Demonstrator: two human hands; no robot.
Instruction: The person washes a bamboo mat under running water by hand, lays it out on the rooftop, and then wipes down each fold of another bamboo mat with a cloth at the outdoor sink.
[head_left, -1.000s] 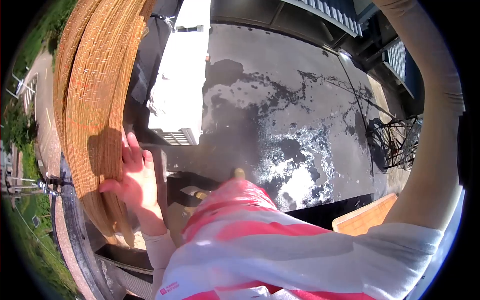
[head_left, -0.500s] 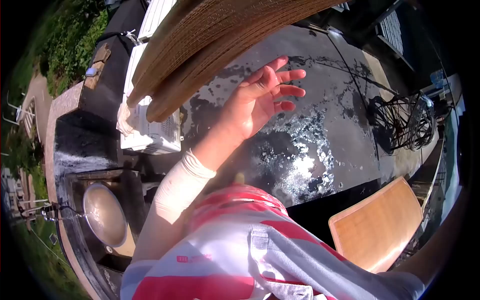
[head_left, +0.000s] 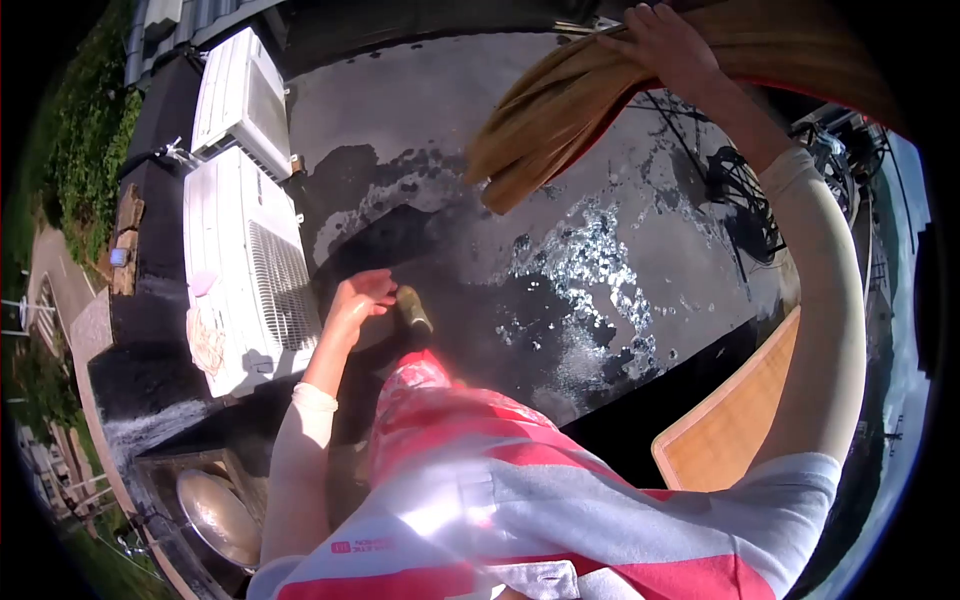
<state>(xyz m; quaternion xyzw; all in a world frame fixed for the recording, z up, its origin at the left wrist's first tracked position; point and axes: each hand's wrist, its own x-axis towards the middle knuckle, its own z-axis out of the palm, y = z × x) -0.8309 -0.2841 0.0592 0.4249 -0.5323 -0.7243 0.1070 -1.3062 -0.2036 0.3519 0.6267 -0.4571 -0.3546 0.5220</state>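
A brown woven mat (head_left: 570, 110) with a red edge hangs folded at the upper right, swaying over the wet ground. My right hand (head_left: 672, 48) grips its upper part, the arm stretched far forward. My left hand (head_left: 362, 302) is low on the left, near my foot (head_left: 413, 310) and beside a white air-conditioner unit (head_left: 250, 270). Its fingers are loosely bent, and nothing shows in them. Both forearms wear pale sleeves.
A second white unit (head_left: 240, 105) stands behind the first, a crumpled cloth (head_left: 206, 340) on the nearer one. Lower left is a round basin (head_left: 218, 515). A wooden board (head_left: 730, 420) lies right, below a tangle of black wire (head_left: 740, 195). The concrete floor (head_left: 350, 100) has wet patches.
The mat has swung from the upper left to the upper right, and my right hand has come into view on it. My left hand has dropped down and to the left, fingers more bent.
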